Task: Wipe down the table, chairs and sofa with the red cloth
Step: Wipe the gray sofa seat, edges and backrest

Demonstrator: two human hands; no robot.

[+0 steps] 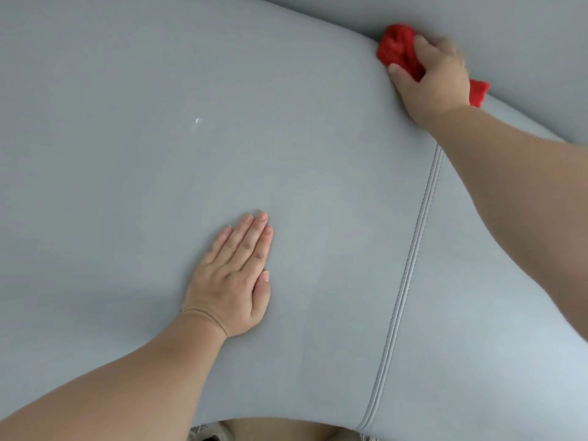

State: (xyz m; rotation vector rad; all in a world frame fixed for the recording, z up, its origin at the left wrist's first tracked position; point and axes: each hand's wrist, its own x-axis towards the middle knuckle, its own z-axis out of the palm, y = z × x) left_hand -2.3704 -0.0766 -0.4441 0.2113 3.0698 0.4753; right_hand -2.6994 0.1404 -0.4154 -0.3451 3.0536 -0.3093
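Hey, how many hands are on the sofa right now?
2. The left hand lies flat on the sofa seat, mid-frame; the right hand holds the red cloth at the seat's back crease, upper right.

Cloth (396, 47) sits seemingly in the sofa (127, 170) rear crease.

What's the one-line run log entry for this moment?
surface: sofa | right hand: grips red cloth at seat's far edge | left hand: flat on seat
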